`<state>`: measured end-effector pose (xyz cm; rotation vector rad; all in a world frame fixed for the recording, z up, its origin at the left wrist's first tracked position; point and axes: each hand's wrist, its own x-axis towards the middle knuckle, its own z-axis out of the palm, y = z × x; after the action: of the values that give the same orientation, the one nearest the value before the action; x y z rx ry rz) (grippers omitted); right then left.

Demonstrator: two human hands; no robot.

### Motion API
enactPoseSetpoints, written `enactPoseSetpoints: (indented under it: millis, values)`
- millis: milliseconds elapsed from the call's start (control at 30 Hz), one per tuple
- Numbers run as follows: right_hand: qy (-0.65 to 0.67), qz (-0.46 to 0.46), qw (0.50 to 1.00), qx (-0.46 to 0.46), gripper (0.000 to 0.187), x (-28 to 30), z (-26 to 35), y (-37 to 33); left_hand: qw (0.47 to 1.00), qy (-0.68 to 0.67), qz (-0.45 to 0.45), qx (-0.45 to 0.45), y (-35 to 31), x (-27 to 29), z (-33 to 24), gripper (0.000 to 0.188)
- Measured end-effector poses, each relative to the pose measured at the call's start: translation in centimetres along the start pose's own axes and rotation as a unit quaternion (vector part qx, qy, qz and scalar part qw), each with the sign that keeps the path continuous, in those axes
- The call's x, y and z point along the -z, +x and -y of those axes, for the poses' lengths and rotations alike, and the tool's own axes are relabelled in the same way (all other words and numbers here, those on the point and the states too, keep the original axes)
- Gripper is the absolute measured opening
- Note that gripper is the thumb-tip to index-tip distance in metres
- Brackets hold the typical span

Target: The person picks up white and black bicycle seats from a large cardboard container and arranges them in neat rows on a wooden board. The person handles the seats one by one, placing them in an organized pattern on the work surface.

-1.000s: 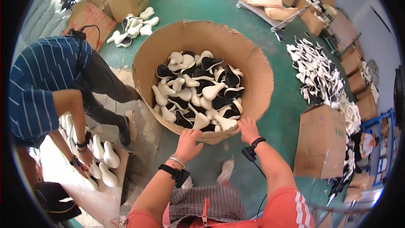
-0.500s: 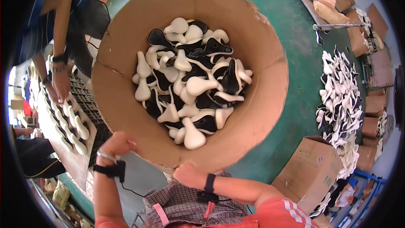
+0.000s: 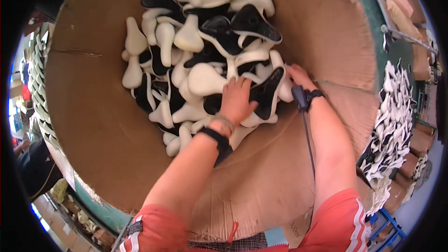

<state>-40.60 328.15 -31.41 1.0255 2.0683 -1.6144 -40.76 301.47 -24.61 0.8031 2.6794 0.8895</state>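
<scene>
Bicycle saddles, white on top and black underneath, lie heaped inside a big round cardboard drum point(image 3: 107, 158). My left hand point(image 3: 237, 100) is down on the heap, its fingers spread, beside a white saddle point(image 3: 205, 79) and an upturned black-bottomed saddle point(image 3: 268, 93). At the right side of the heap, my right hand point(image 3: 301, 78) reaches in along the drum wall. Its fingers stretch out against a white saddle point(image 3: 284, 89), and their tips are partly hidden. Neither hand lifts a saddle clear of the pile.
To the right, beyond the drum's rim, a large spread of saddles point(image 3: 389, 121) lies on the green floor, with cardboard boxes point(image 3: 420, 135) past it. A cart's metal bar point(image 3: 410, 37) stands at upper right. Rows of saddles point(image 3: 39, 93) line the left.
Both my hands have gone from the drum's near rim down into it, onto the saddles. My view has come closer over the drum. The co-worker's hands at left no longer show.
</scene>
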Motion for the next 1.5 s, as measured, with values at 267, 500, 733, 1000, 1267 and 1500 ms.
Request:
enactPoseSetpoints:
  millis: [267,500,733,1000,1267,1500]
  values:
    - [-0.033,0.123,0.989,-0.071,0.053,-1.1,1.6,-0.4,0.980,0.125,0.152,0.013,2.8,1.7,7.6,0.044]
    - [-0.100,0.100,0.988,-0.063,0.061,-5.3,2.1,-5.3,0.956,-0.130,0.163,0.205,5.7,3.4,2.2,0.055]
    - [0.055,0.242,0.969,0.023,0.056,-7.5,4.9,-9.1,0.867,-0.091,-0.087,0.482,-0.9,5.9,2.8,0.056]
    - [-0.139,0.329,0.925,0.131,0.072,-15.0,9.5,-13.1,0.782,-0.159,-0.106,0.593,-4.7,6.9,5.1,0.044]
    - [-0.364,0.185,0.878,0.250,0.042,-20.0,14.1,-16.8,0.821,-0.289,-0.106,0.481,-6.9,12.5,6.1,0.043]
    - [-0.081,-0.008,0.968,0.239,0.037,-20.2,29.2,-30.5,0.874,-0.394,-0.244,0.145,-19.8,47.9,9.1,0.051]
